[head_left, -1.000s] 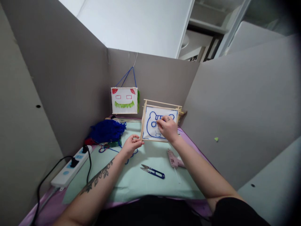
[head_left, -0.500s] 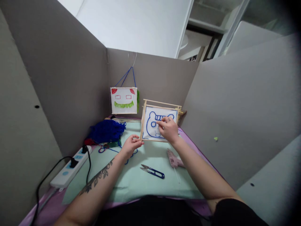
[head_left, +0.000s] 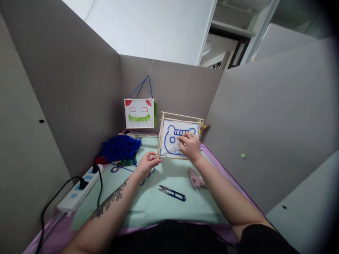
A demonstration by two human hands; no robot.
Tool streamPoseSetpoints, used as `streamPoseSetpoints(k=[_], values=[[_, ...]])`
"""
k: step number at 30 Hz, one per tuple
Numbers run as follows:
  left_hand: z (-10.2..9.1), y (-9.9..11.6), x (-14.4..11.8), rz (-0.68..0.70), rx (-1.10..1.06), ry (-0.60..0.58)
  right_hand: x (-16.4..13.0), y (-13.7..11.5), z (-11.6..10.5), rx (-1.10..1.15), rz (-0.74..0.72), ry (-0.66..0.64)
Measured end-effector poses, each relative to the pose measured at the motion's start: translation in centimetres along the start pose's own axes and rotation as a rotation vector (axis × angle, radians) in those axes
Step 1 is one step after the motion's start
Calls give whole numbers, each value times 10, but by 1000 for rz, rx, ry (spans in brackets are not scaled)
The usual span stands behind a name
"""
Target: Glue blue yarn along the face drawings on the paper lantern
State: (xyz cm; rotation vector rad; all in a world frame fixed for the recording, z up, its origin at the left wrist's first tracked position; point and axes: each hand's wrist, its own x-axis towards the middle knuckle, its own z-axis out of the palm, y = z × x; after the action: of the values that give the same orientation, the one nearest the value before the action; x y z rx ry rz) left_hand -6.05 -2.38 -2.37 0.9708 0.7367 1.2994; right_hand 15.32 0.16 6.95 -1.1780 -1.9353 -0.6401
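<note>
My left hand (head_left: 148, 163) grips the lower left corner of a wooden stick frame (head_left: 160, 139) that stands tilted up off the table. White cloth (head_left: 167, 152) stretched in the frame carries a blue yarn bear face with a striped band on top and one round eye. My right hand (head_left: 190, 145) is in front of the cloth, thumb and fingertips pinched close to its middle. Whatever sits in that pinch, if anything, is too small to make out. This hand covers the right part of the face.
Thread snips (head_left: 172, 193) and a pink glue gun (head_left: 195, 179) lie on the green mat (head_left: 159, 211). Blue yarn (head_left: 120, 147) is heaped at left, beside a power strip (head_left: 79, 188) with plugged cables. A finished-looking face panel (head_left: 139, 113) hangs at the back wall.
My right hand has shifted very slightly at the cloth, still pinched. The left hand keeps its hold on the frame's corner.
</note>
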Motion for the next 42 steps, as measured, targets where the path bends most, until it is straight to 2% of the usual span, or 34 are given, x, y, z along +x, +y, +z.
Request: streamPoseSetpoints(k=[7, 17, 21, 22, 24, 27, 28, 30, 32, 34, 36, 38, 40, 42], values=[[0, 1, 0, 3, 3, 3, 0, 0, 4, 34, -20, -20], [-2, -3, 2, 11, 4, -8, -6, -16, 4, 108, -37, 9], [-1, -2, 2, 8, 0, 3, -10, -23, -10, 172, 22, 1], [-1, -2, 2, 9, 2, 5, -16, -27, -16, 192, 50, -42], [-1, -2, 3, 8, 4, 3, -38, -38, -29, 224, 111, -234], [-1, -2, 3, 4, 5, 0, -85, -59, -40, 250, 143, -708], [-1, -2, 3, 3, 6, 3, -100, -66, -40, 260, 154, -810], [-2, -1, 3, 5, 11, 13, -125, -76, -37, 280, 224, -882], [-2, 0, 2, 9, 19, 24, -137, -81, -32, 320, 331, -903], [-2, 1, 2, 13, 28, 31, -140, -76, -31, 378, 376, -906], [-3, 2, 1, 12, 37, 35, -139, -61, -36, 377, 363, -857], [-3, 3, 2, 9, 45, 34, -140, -35, -45, 243, 397, -766], [-3, 3, 2, 8, 56, 34, -147, -4, -53, 2, 524, -723], [-4, 2, 3, 5, 65, 34, -156, 24, -55, -68, 585, -797]])
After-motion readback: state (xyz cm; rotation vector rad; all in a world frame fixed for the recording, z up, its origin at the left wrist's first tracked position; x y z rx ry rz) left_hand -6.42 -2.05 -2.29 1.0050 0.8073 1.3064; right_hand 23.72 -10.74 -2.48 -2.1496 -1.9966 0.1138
